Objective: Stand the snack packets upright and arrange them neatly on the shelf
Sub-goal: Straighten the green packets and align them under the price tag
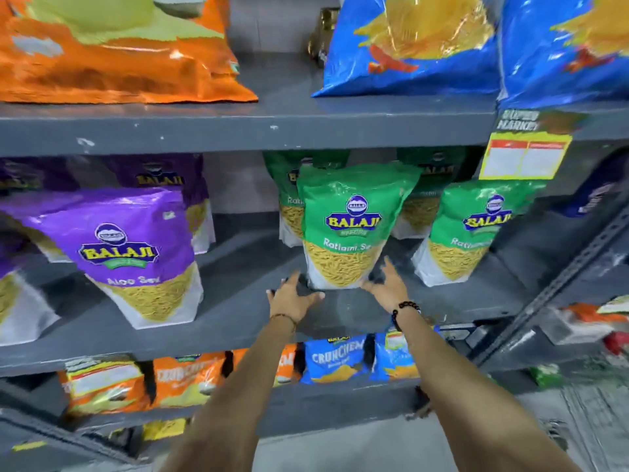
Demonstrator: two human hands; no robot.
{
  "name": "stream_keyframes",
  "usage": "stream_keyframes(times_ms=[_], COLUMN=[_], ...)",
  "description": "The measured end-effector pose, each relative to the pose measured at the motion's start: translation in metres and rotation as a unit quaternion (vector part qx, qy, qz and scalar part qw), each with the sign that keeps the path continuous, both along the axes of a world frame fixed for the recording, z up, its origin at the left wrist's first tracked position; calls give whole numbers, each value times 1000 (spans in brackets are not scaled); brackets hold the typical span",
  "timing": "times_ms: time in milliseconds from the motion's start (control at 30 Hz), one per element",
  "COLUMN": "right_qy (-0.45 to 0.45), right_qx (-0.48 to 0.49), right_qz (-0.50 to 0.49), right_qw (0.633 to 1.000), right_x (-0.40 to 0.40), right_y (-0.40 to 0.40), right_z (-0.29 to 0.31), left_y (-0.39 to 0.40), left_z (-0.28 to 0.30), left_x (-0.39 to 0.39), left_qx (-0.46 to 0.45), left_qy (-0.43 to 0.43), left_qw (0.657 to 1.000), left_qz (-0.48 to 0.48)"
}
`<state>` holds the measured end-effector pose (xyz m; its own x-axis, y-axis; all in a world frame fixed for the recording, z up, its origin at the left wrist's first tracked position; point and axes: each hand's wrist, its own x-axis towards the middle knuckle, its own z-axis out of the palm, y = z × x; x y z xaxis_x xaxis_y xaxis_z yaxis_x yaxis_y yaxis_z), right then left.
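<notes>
Between both open hands' grip stands the green packet (347, 229).

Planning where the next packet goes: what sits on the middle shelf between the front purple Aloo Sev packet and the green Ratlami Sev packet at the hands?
Head view: nothing, just bare grey shelf between purple packet and green packet.

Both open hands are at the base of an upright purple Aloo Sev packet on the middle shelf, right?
Not quite. In the head view the left hand and right hand are open at the base of an upright green Ratlami Sev packet on the middle shelf; the purple Aloo Sev packet stands further left.
</notes>
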<state>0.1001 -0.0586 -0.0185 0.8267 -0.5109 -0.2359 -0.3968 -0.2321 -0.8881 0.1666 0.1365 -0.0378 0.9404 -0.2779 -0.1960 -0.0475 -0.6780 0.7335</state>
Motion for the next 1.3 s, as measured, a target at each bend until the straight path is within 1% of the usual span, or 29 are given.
stream_keyframes(times_ms=[133,200,300,367,500,733,833,967,1067,1300], right_qy=[-2,-13,-27,-29,-40,-52,-57,-48,-39,-12], right_qx=[0,2,-6,-16,-17,-3,-2,-5,-2,-26], right_qz=[60,74,116,129,121,101,100,107,113,124], right_qw=[998,997,993,991,992,994,993,993,993,992], right_x=[9,10,13,15,14,-3,-8,-11,-11,-7], right_y=[-8,-4,6,13,26,30,31,31,30,30], right_z=[-7,-6,-2,-1,0,-2,-1,-1,0,0], left_y=[-13,-15,-7,4,21,28,29,31,30,32], left_z=[6,7,8,6,4,5,6,9,11,14], left_x=[3,3,3,3,-1,-15,-20,-24,-25,-25], left_qx=[5,-11,-66,-72,-100,-78,-85,-85,-84,-80], left_qy=[13,9,5,0,5,-17,-18,-20,-5,-3], left_qw=[1000,1000,997,995,992,994,993,994,994,995], left_qz=[4,17,50,72,80,72,73,66,63,64])
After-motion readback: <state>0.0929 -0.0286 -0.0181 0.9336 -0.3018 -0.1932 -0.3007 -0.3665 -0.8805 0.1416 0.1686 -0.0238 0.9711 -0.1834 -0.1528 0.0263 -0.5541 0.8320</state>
